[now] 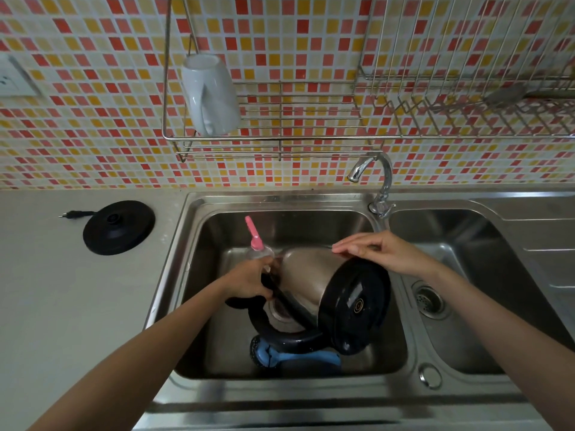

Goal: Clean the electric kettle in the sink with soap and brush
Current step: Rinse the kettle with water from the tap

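1. Socket [12, 79] on the tiled wall, far left edge.
2. Plug [70, 214] and black round kettle base [119, 227] lie on the grey countertop [62, 306], left of the sink and well apart from the kettle.
3. White mug [210, 94] hangs upside down at the left end of the wire rack [295, 138] on the wall.
4. Left hand [249, 281] is in the left basin [193, 306] at the kettle's mouth end. It grips a clear soap bottle [259, 251] with a pink cap, which points up and away. Fingers are curled; most are hidden behind the back of the hand.
5. Brush [298, 357], blue handle with a dark head to the left, lies flat on the basin floor, just below the kettle's handle.
6. Kettle [311, 278], steel body with a black bottom, lies on its side in the left basin. Bottom faces right and toward the camera, black handle underneath.
7. Right hand [373, 250] rests on the upper side of the kettle. Fingers are straight and pressed together, tips touching the steel, thumb tucked below.
8. Faucet [378, 178] stands between the two basins, spout turned left. No water visible.
9. Right basin [466, 353] has a drain strainer [429, 300].
10. Dish rack [466, 73] hangs on the wall, upper right.
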